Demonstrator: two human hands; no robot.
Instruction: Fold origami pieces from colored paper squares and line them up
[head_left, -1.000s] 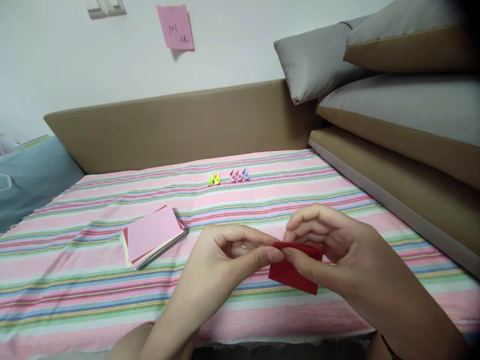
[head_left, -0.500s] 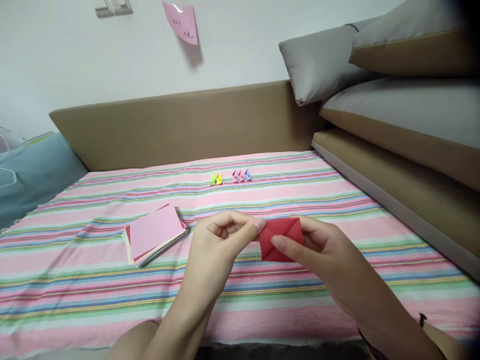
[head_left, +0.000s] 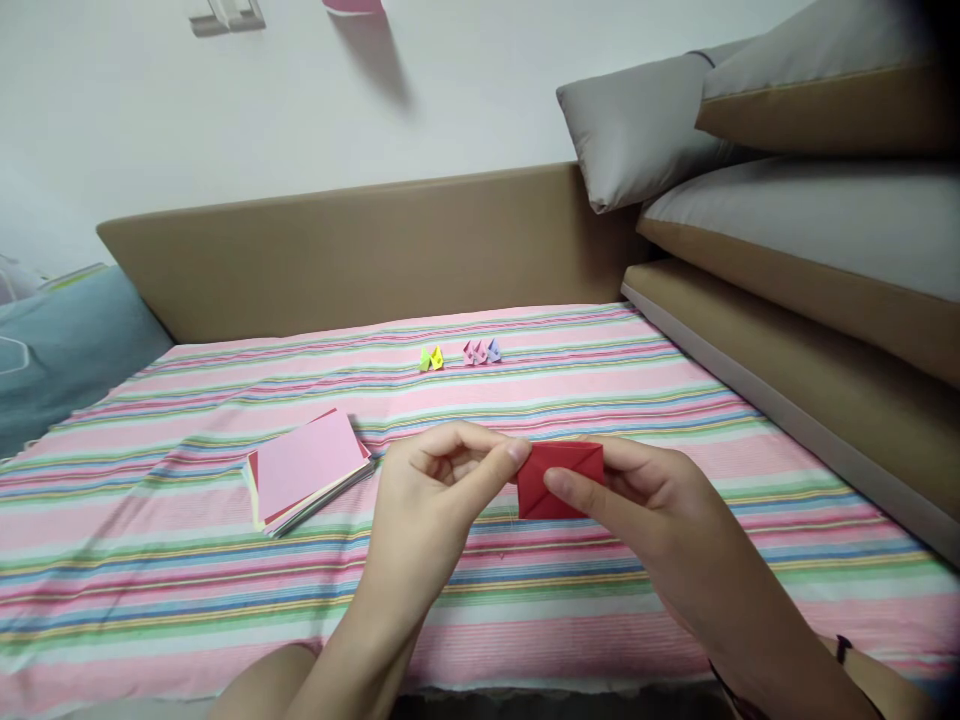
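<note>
A small folded sheet of red paper [head_left: 555, 495] with diagonal creases is held up above the striped cloth, between both hands. My left hand [head_left: 446, 485] pinches its upper left corner between thumb and fingertips. With the thumb pressed flat on the front face, my right hand [head_left: 645, 500] grips the right side; its fingers are behind the paper, partly hidden. To the left of my left hand lies a stack of coloured paper [head_left: 311, 465], pink on top. Farther back stand small folded paper pieces, a yellow-green pair [head_left: 431, 358] and a pink and purple row [head_left: 481, 352].
A pink striped cloth [head_left: 225, 590] covers the surface. Behind it runs a brown padded backrest [head_left: 375, 260]. Grey and brown cushions [head_left: 810, 220] are piled on the right, and a blue-green cushion [head_left: 75, 340] sits at the left edge.
The red paper has tilted slightly, so its top edge now shows as a thin layered line. Both hands keep their hold. The pink note on the wall flaps higher, mostly out of view.
</note>
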